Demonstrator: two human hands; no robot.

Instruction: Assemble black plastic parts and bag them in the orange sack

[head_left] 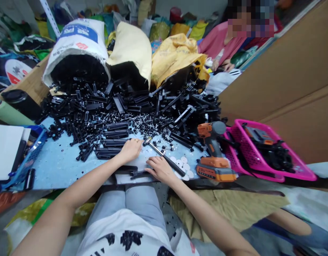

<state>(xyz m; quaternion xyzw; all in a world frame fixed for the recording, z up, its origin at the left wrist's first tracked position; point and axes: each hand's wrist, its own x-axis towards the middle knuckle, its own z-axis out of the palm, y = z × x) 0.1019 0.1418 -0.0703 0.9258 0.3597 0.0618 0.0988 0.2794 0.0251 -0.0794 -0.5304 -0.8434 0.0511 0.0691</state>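
Note:
My left hand point(131, 149) is over the near edge of the small screws, its fingers pinched together; whatever they hold is too small to make out. My right hand point(161, 168) is low at the table's front, thumb and fingers closed at the end of a black plastic strip point(138, 174). Another dark strip point(128, 168) lies just behind it. A hammer point(167, 159) with a black grip rests between and beyond my hands. Stacked black plastic strips point(109, 153) lie beside my left wrist. White discs point(183, 164) are scattered right of the hammer.
Loose screws point(142, 121) and heaped black parts point(91, 103) spill from a white sack point(78, 42), a cream sack point(133, 46) and a yellow sack point(177, 53). An orange cordless drill point(214, 153) stands right, by pink baskets point(267, 153). A blue basket point(36, 149) sits left. Another person point(219, 42) sits beyond.

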